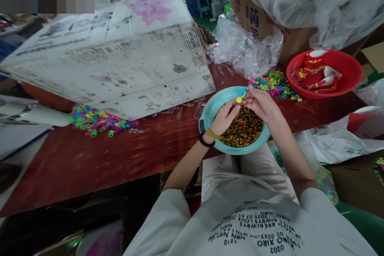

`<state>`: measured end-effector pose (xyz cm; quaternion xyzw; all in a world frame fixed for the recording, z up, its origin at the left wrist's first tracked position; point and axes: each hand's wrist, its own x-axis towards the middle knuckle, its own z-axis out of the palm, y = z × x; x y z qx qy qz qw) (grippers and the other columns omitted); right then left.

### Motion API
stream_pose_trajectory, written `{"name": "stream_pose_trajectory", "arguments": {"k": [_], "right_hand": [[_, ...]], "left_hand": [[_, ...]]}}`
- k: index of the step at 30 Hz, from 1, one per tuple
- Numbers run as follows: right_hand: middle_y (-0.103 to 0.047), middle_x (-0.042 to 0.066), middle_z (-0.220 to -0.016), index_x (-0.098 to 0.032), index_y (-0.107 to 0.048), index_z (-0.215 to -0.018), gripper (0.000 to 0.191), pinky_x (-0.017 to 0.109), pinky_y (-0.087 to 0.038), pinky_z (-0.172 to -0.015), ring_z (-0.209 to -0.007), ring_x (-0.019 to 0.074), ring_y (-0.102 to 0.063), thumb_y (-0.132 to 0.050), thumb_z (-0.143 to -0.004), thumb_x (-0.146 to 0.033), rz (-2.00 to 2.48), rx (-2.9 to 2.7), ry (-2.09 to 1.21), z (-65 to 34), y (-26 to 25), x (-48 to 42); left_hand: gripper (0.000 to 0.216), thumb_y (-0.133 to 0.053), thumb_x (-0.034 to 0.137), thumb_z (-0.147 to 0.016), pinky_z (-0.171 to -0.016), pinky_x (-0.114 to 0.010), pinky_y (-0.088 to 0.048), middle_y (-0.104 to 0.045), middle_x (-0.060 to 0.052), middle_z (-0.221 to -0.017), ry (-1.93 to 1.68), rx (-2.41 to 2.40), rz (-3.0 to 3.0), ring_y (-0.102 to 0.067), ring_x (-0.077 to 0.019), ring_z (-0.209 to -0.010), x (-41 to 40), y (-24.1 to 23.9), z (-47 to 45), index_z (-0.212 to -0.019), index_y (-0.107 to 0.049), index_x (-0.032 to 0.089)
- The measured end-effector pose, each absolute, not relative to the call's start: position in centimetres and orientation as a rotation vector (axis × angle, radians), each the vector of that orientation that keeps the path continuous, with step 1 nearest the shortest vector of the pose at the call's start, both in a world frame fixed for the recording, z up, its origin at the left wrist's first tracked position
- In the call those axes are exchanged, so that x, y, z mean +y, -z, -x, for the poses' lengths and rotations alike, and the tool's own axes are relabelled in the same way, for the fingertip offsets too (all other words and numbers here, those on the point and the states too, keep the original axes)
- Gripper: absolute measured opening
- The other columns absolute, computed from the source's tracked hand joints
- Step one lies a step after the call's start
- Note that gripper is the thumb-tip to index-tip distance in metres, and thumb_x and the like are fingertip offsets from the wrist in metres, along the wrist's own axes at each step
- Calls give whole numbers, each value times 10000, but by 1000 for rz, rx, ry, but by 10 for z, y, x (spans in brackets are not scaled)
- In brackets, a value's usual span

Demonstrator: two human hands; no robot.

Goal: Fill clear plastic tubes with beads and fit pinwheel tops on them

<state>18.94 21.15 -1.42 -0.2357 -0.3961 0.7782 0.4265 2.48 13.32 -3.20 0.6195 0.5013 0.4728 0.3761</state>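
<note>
A turquoise bowl [210, 110] full of small multicoloured beads [244, 130] rests at the near edge of the red-brown table [120, 156]. Both my hands hover over it. My left hand [225, 118] has its fingers pinched together above the beads, a yellow and a black band on its wrist. My right hand [259, 102] is closed too, and between the two hands' fingertips sits a small yellow and blue plastic piece [240, 98]. Which fingers carry it is hard to tell.
A red basin [348, 82] with red-and-white parts stands at the right. Heaps of small coloured plastic rings [274, 82] [96, 118] lie beside it and at the left. A flattened printed cardboard sheet [120, 60], clear plastic bags [246, 48] and cardboard boxes [264, 20] fill the back.
</note>
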Motion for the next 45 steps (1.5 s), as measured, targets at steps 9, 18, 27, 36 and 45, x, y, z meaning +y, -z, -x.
{"name": "stream_pose_trajectory", "arguments": {"k": [9, 18, 27, 36, 45], "right_hand": [[-704, 6, -703, -196, -726, -730, 451, 234, -582, -643, -628, 114, -642, -967, -721, -577, 603, -986, -1922, -183, 11, 207], [-716, -1, -711, -206, -703, -742, 457, 226, -571, -652, -639, 110, -654, -978, -704, -569, 618, -921, -1923, -185, 22, 209], [-713, -6, -680, -207, -696, -731, 486, 231, -582, -650, -624, 121, -661, -1010, -637, -566, 644, -851, -1966, -181, 27, 208], [-675, 6, -620, -207, -683, -671, 458, 247, -532, -590, -574, 128, -593, -1016, -612, -516, 655, -850, -1996, -174, 20, 207], [-677, 31, -974, -168, -676, -1188, 476, 300, -548, -818, -841, 163, -641, -718, -942, -574, 701, -1299, -1159, -154, 34, 178]], "left_hand": [[407, -600, 624, -1016, -887, -366, -476, -642, -41, -898, -1250, 1366, -1637, -597, -220, -874, 130, 29, -28, -969, -635, 221], [413, -560, 636, -1024, -922, -367, -503, -664, -54, -962, -1297, 1363, -1567, -619, -232, -946, 134, 44, -25, -1038, -629, 229], [365, -552, 572, -1036, -961, -377, -501, -700, -58, -953, -1255, 1406, -1602, -650, -249, -978, 130, 39, -26, -1071, -654, 223], [250, -610, 513, -1014, -898, -350, -526, -702, -35, -966, -1313, 1457, -1677, -651, -239, -945, 127, 26, -26, -1049, -633, 266], [525, -623, 756, -915, -655, -298, -502, -546, 31, -724, -1696, 1360, -1263, -537, -173, -681, 147, 31, -27, -838, -533, 245]]}}
